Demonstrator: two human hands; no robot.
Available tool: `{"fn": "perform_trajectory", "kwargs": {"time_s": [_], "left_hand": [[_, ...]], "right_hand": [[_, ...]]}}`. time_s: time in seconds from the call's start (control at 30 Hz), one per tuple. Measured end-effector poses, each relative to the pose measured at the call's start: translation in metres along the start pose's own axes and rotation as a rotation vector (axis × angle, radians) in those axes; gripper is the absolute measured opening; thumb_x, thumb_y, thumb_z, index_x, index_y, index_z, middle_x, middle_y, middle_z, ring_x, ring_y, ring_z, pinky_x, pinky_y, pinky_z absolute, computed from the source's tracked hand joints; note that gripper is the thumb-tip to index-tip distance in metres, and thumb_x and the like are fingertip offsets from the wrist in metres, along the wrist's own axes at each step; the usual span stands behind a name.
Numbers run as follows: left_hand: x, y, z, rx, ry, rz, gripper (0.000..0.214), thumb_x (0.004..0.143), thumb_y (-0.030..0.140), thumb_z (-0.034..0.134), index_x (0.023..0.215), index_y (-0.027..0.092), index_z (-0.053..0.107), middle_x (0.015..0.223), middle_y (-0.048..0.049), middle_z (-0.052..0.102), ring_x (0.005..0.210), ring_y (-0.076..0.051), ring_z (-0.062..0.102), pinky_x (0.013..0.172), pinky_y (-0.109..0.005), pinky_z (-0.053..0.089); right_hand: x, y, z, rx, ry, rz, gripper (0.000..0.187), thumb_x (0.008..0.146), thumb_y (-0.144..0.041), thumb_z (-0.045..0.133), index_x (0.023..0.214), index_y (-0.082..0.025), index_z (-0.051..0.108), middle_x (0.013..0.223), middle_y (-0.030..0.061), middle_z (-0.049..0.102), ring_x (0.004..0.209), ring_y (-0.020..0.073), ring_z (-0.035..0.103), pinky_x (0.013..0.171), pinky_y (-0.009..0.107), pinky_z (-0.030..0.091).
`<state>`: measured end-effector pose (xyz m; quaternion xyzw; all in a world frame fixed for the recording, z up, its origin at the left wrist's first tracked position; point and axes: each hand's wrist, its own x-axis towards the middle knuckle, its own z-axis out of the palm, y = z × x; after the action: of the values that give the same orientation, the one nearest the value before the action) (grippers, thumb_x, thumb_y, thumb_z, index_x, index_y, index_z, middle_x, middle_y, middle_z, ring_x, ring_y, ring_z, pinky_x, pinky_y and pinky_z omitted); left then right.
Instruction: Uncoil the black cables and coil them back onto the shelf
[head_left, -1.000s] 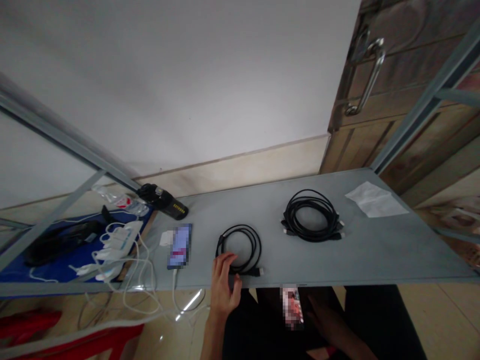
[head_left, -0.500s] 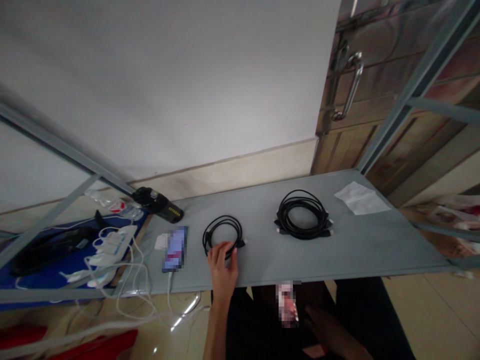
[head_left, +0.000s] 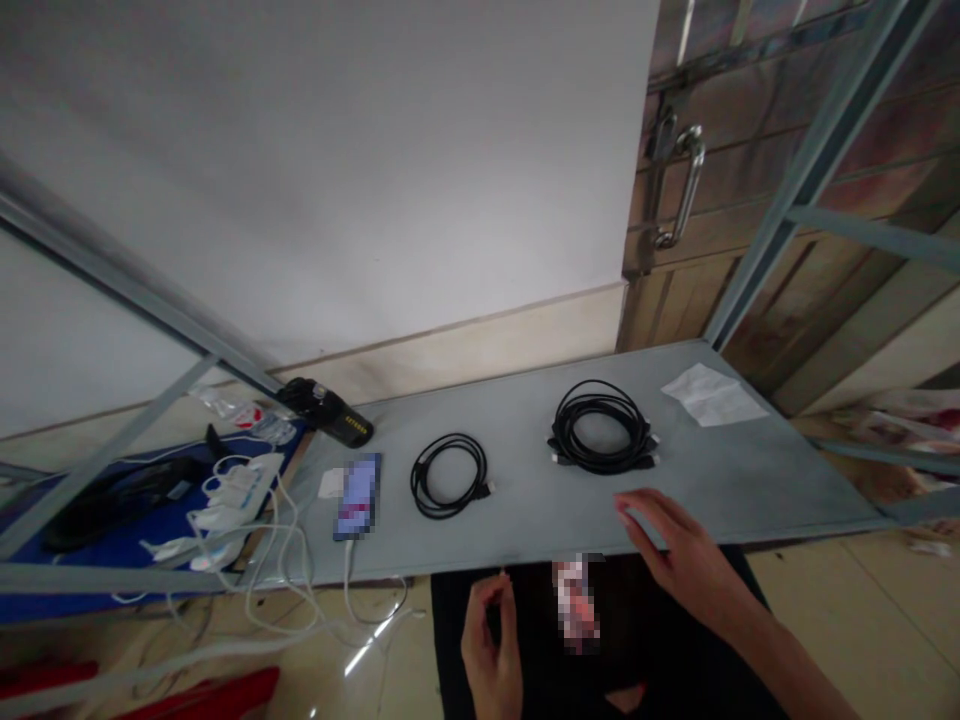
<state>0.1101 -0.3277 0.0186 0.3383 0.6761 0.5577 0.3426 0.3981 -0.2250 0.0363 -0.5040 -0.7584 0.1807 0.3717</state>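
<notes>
A small coil of thin black cable (head_left: pixel 424 497) lies on the grey table, its plug end pointing right. My left hand (head_left: pixel 491 645) is below the table's front edge, just nearer to me than this coil and apart from it. Its thumb and fingertips meet in a loose pinch, with nothing visible between them. Farther right sits a bigger, thicker coil of black cable (head_left: pixel 574 458), with several plug ends sticking out at its sides. My right hand (head_left: pixel 679 555) hovers by the table's front edge below that bundle, fingers stretched and thumb apart, holding nothing.
On the left of the grey table (head_left: pixel 517 520) are a phone (head_left: pixel 358 495) with a white cord and a black bottle (head_left: pixel 334 415) lying down. White paper (head_left: pixel 712 394) rests at the right. White cords and a power strip (head_left: pixel 244 485) occupy the far left. Metal posts frame both sides.
My left hand has let go of the small coil and drawn back toward me, off the table. My right hand has risen from my lap to the table edge near the larger coil.
</notes>
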Motion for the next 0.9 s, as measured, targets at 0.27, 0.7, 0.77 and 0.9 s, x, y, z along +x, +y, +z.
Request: {"fn": "perform_trajectory", "kwargs": {"time_s": [0.27, 0.7, 0.77, 0.9], "left_hand": [[0.000, -0.004, -0.027, 0.005, -0.009, -0.034, 0.048, 0.079, 0.069, 0.092, 0.096, 0.024, 0.085, 0.100, -0.0117, 0.079, 0.100, -0.033, 0.073, 0.094, -0.040, 0.062], [-0.005, -0.011, -0.037, 0.174, -0.202, 0.109, 0.042, 0.102, 0.062, 0.070, 0.103, 0.021, 0.081, 0.098, -0.0090, 0.079, 0.094, -0.027, 0.076, 0.088, -0.035, 0.060], [-0.008, -0.007, -0.034, 0.196, -0.239, 0.131, 0.041, 0.104, 0.060, 0.069, 0.103, 0.021, 0.081, 0.097, -0.0086, 0.078, 0.092, -0.026, 0.075, 0.086, -0.034, 0.059], [-0.011, -0.001, -0.028, 0.218, -0.273, 0.173, 0.040, 0.104, 0.059, 0.068, 0.100, 0.022, 0.082, 0.094, -0.0088, 0.078, 0.090, -0.027, 0.074, 0.084, -0.034, 0.059]], "right_hand": [[0.074, 0.053, 0.030, -0.417, -0.153, -0.168, 0.041, 0.113, -0.041, 0.060, 0.142, -0.014, 0.070, 0.133, 0.0165, 0.076, 0.127, 0.0337, 0.069, 0.118, 0.052, 0.051], [0.100, 0.051, 0.024, -0.400, -0.096, -0.078, 0.038, 0.118, -0.039, 0.037, 0.120, -0.018, 0.069, 0.113, 0.0173, 0.081, 0.108, 0.0353, 0.078, 0.098, 0.048, 0.057], [0.106, 0.050, 0.019, -0.359, -0.052, -0.033, 0.038, 0.118, -0.040, 0.034, 0.119, -0.018, 0.066, 0.112, 0.0181, 0.082, 0.104, 0.0354, 0.080, 0.094, 0.048, 0.059], [0.118, 0.047, -0.001, -0.254, 0.037, 0.054, 0.038, 0.119, -0.042, 0.027, 0.115, -0.024, 0.060, 0.111, 0.0140, 0.084, 0.096, 0.0297, 0.083, 0.085, 0.041, 0.062]]}}
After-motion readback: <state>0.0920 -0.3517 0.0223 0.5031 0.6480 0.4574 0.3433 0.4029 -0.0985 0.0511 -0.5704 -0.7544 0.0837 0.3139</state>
